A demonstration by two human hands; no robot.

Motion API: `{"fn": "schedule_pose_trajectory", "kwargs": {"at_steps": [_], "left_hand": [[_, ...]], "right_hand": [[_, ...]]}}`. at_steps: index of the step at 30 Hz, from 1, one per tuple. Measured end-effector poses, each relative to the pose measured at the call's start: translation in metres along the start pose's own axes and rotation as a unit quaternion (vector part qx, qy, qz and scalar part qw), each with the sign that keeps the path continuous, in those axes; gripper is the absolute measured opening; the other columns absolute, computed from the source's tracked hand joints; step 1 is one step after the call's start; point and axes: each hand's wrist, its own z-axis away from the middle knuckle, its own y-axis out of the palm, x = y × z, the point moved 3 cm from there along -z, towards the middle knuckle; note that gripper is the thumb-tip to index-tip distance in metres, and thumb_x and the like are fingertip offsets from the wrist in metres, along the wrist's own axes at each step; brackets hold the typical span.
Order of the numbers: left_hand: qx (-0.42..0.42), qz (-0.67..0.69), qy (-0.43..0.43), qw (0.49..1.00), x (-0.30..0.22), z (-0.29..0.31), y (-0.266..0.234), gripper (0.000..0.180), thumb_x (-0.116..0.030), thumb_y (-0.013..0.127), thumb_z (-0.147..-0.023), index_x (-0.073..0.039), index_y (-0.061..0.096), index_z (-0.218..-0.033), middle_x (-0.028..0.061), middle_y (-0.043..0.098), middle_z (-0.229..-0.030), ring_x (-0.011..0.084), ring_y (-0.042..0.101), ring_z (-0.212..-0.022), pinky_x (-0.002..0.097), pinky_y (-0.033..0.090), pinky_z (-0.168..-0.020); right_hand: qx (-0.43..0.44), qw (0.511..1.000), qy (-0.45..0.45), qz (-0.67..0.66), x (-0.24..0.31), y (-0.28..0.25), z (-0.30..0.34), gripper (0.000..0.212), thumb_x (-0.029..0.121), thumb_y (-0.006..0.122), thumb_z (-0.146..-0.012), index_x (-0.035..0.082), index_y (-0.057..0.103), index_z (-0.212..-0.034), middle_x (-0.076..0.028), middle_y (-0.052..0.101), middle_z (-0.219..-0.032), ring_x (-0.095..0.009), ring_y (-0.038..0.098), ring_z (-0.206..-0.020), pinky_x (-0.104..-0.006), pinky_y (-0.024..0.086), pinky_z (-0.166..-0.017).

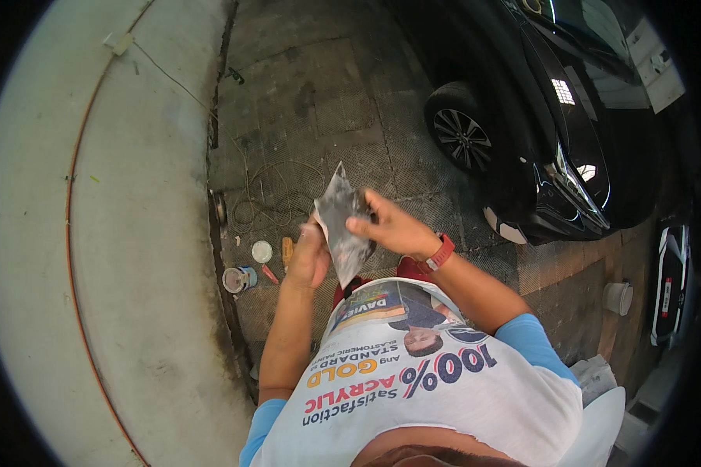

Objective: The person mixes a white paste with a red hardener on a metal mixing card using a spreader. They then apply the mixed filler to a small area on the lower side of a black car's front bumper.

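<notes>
I hold a crumpled grey sheet, like worn sandpaper or a rag, in front of my chest with both hands. My left hand grips its lower left edge, fingers curled. My right hand, with a red watch band at the wrist, pinches the sheet's right side from above. The sheet stands upright, its upper corner pointing away from me. Below my hands lies paved ground.
A pale plastered wall with an orange cable fills the left. At its foot sit a small open can, a round lid, a brush handle and loose wire. A black car is parked to the right; a white bucket stands near it.
</notes>
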Motion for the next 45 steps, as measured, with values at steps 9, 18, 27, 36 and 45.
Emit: {"fn": "schedule_pose_trajectory", "kwargs": {"at_steps": [9, 18, 27, 36, 45], "left_hand": [[-0.115, -0.233, 0.132, 0.957, -0.028, -0.003, 0.000, 0.035, -0.018, 0.076, -0.101, 0.001, 0.069, -0.129, 0.0087, 0.074, -0.126, 0.0170, 0.067, -0.116, 0.0340, 0.050, -0.103], [-0.081, -0.298, 0.103, 0.945, -0.025, -0.003, 0.007, 0.038, -0.023, 0.068, -0.108, 0.001, 0.064, -0.137, 0.0070, 0.072, -0.131, 0.0155, 0.065, -0.118, 0.0344, 0.048, -0.105], [-0.093, -0.395, 0.120, 0.906, -0.021, -0.008, 0.024, 0.035, -0.024, 0.068, -0.106, 0.002, 0.066, -0.130, 0.0099, 0.074, -0.120, 0.0176, 0.068, -0.109, 0.0360, 0.053, -0.097], [0.016, -0.368, -0.062, 0.928, -0.010, 0.002, -0.003, 0.040, -0.028, 0.078, -0.100, 0.002, 0.069, -0.124, 0.0078, 0.074, -0.114, 0.0138, 0.066, -0.105, 0.0315, 0.052, -0.097], [-0.133, -0.143, -0.002, 0.981, -0.027, 0.019, -0.031, 0.033, -0.009, 0.077, -0.097, 0.003, 0.067, -0.126, 0.0112, 0.074, -0.116, 0.0168, 0.070, -0.105, 0.0336, 0.054, -0.095]], "right_hand": [[-0.172, 0.871, 0.212, -0.407, -0.039, -0.013, 0.014, 0.036, 0.034, 0.065, -0.109, 0.007, 0.061, -0.133, -0.008, 0.074, -0.122, -0.020, 0.075, -0.107, -0.0366, 0.061, -0.092], [-0.293, 0.948, -0.005, -0.123, 0.019, -0.063, -0.032, 0.030, 0.018, 0.071, -0.104, 0.000, 0.059, -0.124, -0.013, 0.072, -0.117, -0.018, 0.074, -0.097, -0.0338, 0.063, -0.084], [-0.303, 0.949, 0.007, -0.086, -0.005, -0.049, -0.036, 0.036, 0.016, 0.077, -0.097, -0.002, 0.060, -0.122, -0.011, 0.071, -0.111, -0.017, 0.068, -0.104, -0.0337, 0.055, -0.092], [-0.020, 0.976, -0.044, 0.213, 0.043, -0.005, -0.027, 0.035, 0.022, 0.080, -0.094, 0.001, 0.057, -0.112, -0.012, 0.071, -0.091, -0.014, 0.062, -0.080, -0.0375, 0.050, -0.069], [-0.164, 0.986, 0.022, -0.009, 0.030, -0.071, -0.034, 0.036, 0.024, 0.082, -0.095, 0.002, 0.068, -0.121, -0.006, 0.076, -0.105, -0.013, 0.067, -0.087, -0.0325, 0.056, -0.079]]}}
